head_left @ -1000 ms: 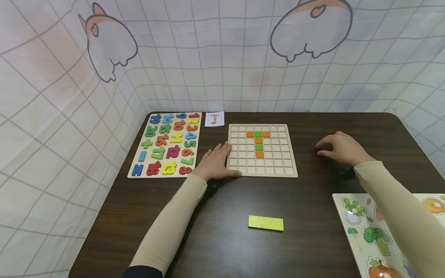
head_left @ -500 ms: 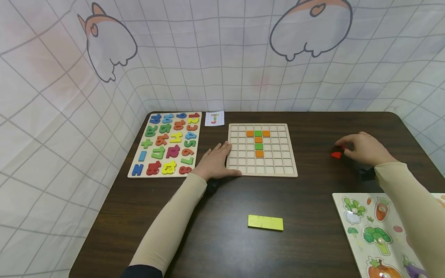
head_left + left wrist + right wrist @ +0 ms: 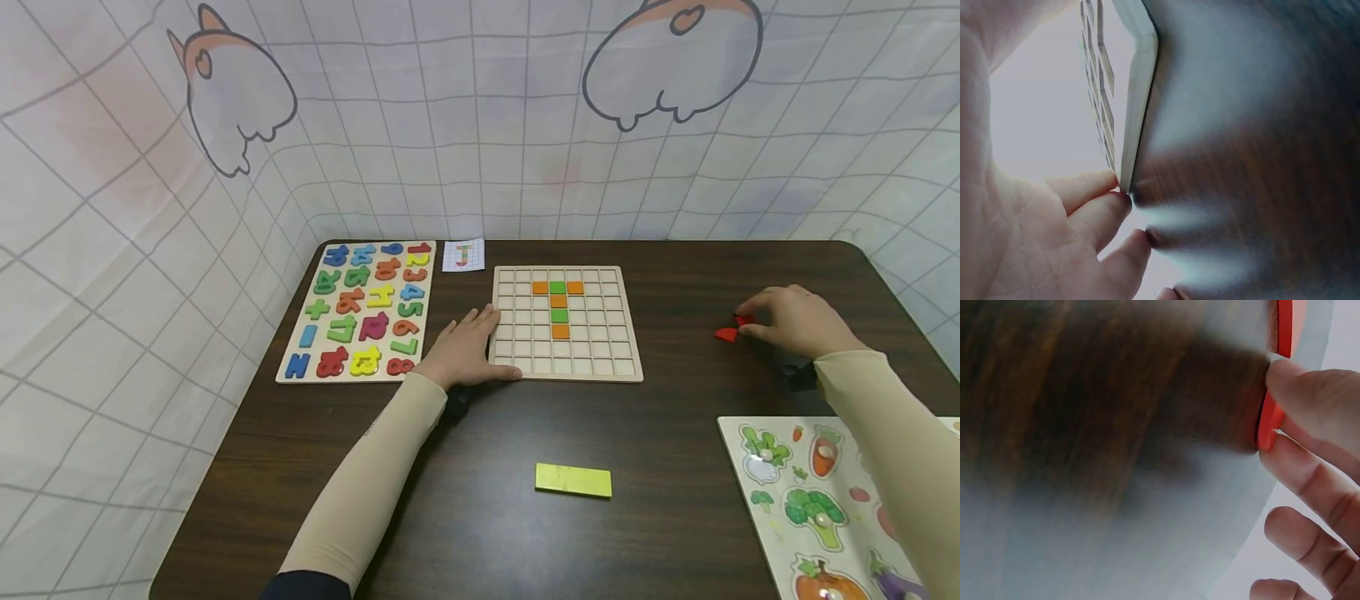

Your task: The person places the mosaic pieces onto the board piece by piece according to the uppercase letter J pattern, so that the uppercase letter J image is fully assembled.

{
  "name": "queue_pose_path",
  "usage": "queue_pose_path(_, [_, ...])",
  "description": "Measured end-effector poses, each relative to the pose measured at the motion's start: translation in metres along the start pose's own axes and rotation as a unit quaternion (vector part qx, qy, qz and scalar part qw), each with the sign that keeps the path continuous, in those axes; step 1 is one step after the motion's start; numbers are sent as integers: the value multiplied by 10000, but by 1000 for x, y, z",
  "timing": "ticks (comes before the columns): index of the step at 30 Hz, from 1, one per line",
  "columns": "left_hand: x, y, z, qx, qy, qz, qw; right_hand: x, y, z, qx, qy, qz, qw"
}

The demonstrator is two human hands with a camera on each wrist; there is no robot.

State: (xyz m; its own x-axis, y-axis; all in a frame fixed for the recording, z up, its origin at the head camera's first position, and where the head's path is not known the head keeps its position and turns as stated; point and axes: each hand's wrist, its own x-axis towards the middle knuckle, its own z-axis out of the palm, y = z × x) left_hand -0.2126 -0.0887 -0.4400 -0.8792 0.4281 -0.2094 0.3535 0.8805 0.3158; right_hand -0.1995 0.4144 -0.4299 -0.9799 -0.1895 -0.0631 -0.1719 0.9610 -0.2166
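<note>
Spread along the left edge of a wooden grid board [image 3: 600,350], my left hand [image 3: 461,348] touches its rim with straight fingers; the left wrist view shows fingertips at that edge. Orange tiles [image 3: 558,302] and green tiles [image 3: 558,316] form a T shape in the grid. To the right, my right hand [image 3: 802,321] pinches a flat red piece [image 3: 1267,422] between thumb and a finger, at the tabletop. A second red piece [image 3: 725,334], with a curved edge, lies just beside it. The fingers partly hide the pinched piece.
A number puzzle board [image 3: 297,333] lies left of the grid, with a small card [image 3: 463,255] bearing a coloured J behind. A yellow-green block [image 3: 573,481] lies in front. The vegetable puzzle board [image 3: 776,542] sits front right, under the right forearm.
My right hand has moved right across the table to the red pieces, which now show at its fingertips. The left hand and the tiles have stayed put.
</note>
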Motion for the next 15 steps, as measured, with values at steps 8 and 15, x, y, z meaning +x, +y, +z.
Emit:
queue_pose_path(8, [0,0,1,-5,19,14,10000,0,-1,0,141,-55,-2,9999])
queue_pose_path(15, [1,-1,2,25,20,-8,10000,1,-1,2,21,31,-231,9997])
